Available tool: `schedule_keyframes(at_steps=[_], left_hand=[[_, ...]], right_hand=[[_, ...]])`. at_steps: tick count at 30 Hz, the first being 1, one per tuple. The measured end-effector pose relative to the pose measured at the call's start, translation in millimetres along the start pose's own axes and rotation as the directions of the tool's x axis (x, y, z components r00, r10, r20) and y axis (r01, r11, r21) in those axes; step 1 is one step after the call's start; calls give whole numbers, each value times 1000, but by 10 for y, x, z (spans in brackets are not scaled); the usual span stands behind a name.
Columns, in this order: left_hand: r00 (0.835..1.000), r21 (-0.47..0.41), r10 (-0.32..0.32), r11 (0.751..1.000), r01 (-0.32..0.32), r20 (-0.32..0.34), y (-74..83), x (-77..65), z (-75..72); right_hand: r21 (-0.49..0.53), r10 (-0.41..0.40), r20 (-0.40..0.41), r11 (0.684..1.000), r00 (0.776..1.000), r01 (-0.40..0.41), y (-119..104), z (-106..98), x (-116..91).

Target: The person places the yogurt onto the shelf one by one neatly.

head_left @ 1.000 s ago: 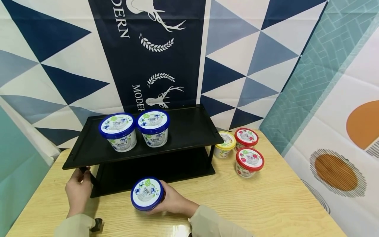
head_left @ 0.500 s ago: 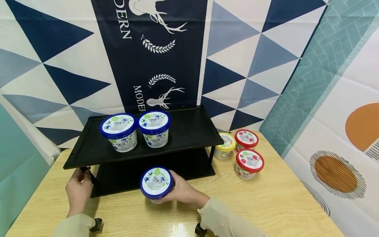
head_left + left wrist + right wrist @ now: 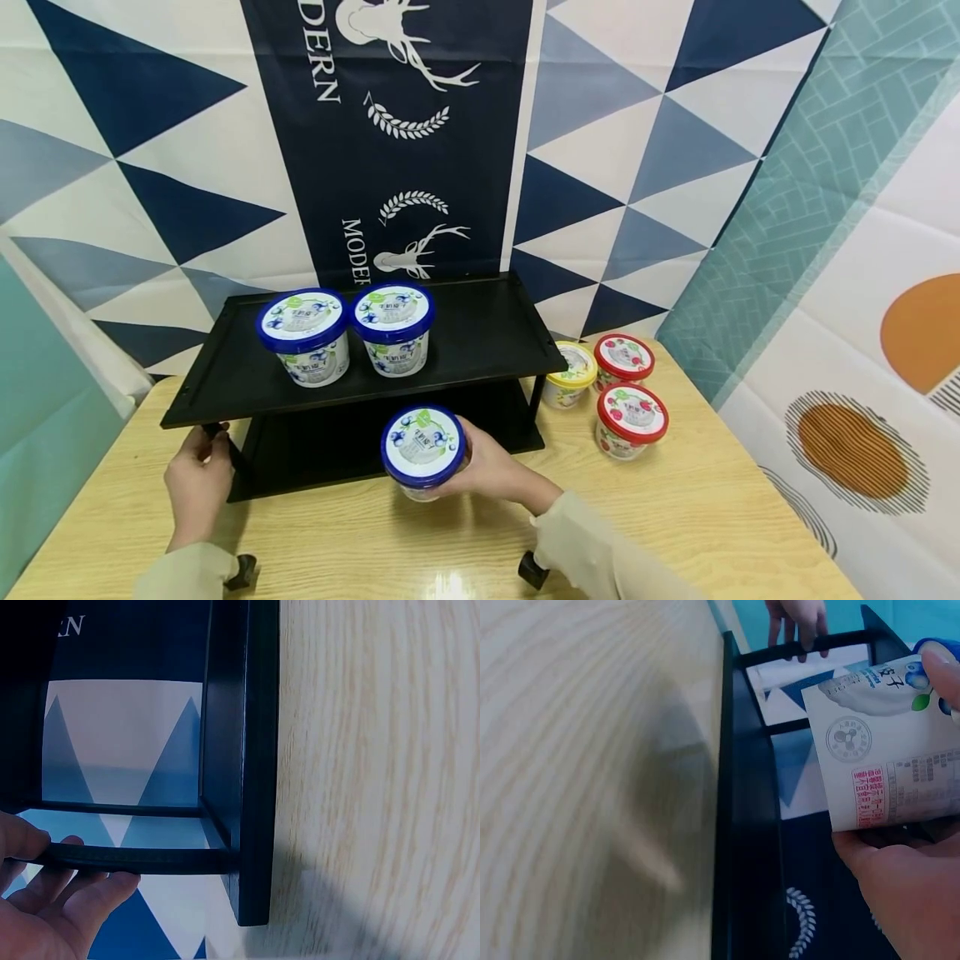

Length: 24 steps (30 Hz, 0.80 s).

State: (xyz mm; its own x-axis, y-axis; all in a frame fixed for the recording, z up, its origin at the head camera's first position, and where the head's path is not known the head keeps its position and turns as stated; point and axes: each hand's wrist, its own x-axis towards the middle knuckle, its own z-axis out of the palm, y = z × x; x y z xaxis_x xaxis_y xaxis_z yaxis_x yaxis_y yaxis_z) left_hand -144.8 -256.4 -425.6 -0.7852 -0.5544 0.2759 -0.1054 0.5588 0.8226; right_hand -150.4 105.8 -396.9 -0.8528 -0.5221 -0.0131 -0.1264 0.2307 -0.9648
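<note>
A blue-lidded yogurt cup point(image 3: 423, 447) is held by my right hand point(image 3: 501, 473), just in front of the black two-tier rack point(image 3: 487, 337). In the right wrist view that cup point(image 3: 885, 754) appears lifted off the table, its printed side facing the camera. My left hand point(image 3: 198, 485) grips the rack's front left post; the left wrist view has fingers and thumb around the post point(image 3: 169, 860). Two more blue-lidded cups, one at the left point(image 3: 303, 333) and another beside it point(image 3: 393, 327), stand upright on the upper shelf.
Right of the rack, on the wooden table point(image 3: 720, 517), stand a yellow-lidded cup point(image 3: 572, 373) and two red-lidded cups, one behind point(image 3: 624, 357) and one in front point(image 3: 632, 417). A patterned cloth point(image 3: 405, 167) hangs behind the rack.
My right hand has carried the blue-lidded cup rightward and toward the rack. My left hand has stayed on the post.
</note>
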Motion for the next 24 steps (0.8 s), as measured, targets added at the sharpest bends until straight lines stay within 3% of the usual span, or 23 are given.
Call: schedule_keyframes(at_steps=[9, 16, 24], left_hand=[[1000, 12, -1, 1000, 0, 28, 3, -4, 1], [999, 4, 19, 1000, -19, 31, -13, -6, -1], [999, 4, 20, 1000, -20, 32, -12, -4, -9]], right_hand=[[19, -22, 79, 1000, 997, 21, -105, -202, -58], [-15, -59, 79, 998, 995, 61, -196, -372, -144], [-60, -25, 82, 998, 996, 30, -381, -640, -218]])
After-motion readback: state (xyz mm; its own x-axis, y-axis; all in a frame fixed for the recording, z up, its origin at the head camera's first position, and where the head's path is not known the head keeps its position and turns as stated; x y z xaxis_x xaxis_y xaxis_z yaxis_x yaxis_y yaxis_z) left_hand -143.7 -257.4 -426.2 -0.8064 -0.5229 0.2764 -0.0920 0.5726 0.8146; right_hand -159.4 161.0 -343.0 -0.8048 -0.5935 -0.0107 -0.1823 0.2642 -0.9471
